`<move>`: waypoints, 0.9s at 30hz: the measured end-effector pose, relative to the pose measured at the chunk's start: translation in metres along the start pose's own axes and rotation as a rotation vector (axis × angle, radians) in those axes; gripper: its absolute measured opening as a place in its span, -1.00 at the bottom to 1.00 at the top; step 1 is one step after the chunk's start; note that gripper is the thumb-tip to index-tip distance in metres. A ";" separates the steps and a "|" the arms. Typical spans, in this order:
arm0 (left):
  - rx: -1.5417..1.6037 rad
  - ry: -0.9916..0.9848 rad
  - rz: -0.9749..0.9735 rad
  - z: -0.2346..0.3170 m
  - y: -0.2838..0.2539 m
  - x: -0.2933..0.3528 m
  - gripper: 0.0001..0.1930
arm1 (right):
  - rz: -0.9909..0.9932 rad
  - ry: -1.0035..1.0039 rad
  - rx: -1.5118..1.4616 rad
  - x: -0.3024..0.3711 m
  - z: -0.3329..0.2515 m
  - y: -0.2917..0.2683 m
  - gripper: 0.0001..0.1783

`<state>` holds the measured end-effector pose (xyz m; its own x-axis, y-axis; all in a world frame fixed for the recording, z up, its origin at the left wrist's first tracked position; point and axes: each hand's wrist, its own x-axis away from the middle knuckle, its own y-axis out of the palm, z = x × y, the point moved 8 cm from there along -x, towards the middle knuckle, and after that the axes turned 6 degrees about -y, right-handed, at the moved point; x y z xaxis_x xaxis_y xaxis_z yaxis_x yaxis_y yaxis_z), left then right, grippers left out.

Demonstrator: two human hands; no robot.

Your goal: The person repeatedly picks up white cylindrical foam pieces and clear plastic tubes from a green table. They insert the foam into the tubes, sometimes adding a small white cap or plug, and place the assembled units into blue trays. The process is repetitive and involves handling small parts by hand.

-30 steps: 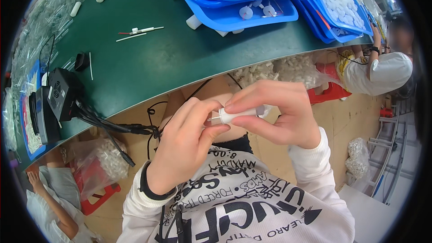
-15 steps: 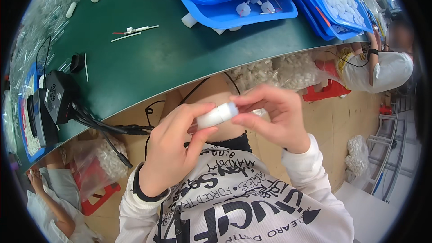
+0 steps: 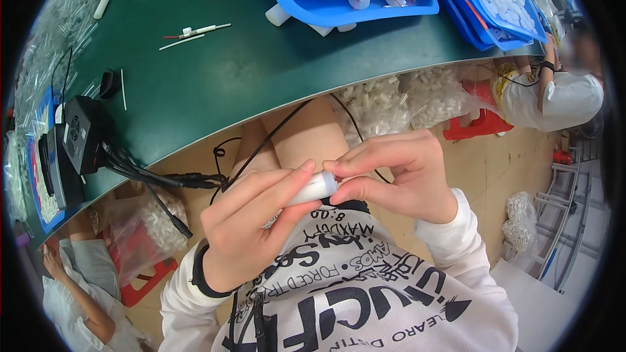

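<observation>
A small white plastic cylinder (image 3: pixel 313 188) is held over my lap, below the green table's edge. My left hand (image 3: pixel 251 225) pinches its left end between thumb and fingers. My right hand (image 3: pixel 398 173) grips its right end with fingertips closed around the tip. Both hands meet at the part, in front of my printed white shirt.
The green table (image 3: pixel 215 85) carries stacked blue trays (image 3: pixel 365 0) of white parts, loose white cylinders (image 3: pixel 277 14), thin sticks (image 3: pixel 195 30) and a black box with cables (image 3: pixel 81 133). Bags of white parts (image 3: pixel 391 101) lie under the table. Another person (image 3: pixel 554 98) sits at right, one more at lower left.
The white cylinder has been turned and lowered slightly between my hands. My right fingers now close on its right tip; the left hand has shifted along it.
</observation>
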<state>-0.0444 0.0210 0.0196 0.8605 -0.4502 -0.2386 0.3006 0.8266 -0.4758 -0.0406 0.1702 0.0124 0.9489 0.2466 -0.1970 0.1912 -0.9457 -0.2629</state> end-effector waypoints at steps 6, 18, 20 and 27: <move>-0.034 0.030 0.020 0.001 0.000 0.002 -0.59 | 0.073 0.021 -0.089 0.003 0.006 0.002 -0.79; -0.085 0.107 -0.035 0.007 0.001 0.007 -0.58 | -0.072 -0.029 0.030 0.001 0.004 0.005 -0.80; -0.145 0.181 -0.041 0.009 0.006 0.011 -0.58 | -0.110 -0.003 0.032 0.001 0.007 0.008 -0.80; -0.140 0.151 0.055 0.015 -0.001 0.006 -0.59 | 0.049 0.086 -0.287 0.004 0.018 0.009 -0.82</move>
<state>-0.0337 0.0221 0.0314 0.7993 -0.4600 -0.3867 0.1856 0.8010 -0.5691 -0.0397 0.1665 -0.0073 0.9742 0.1917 -0.1189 0.1960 -0.9803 0.0252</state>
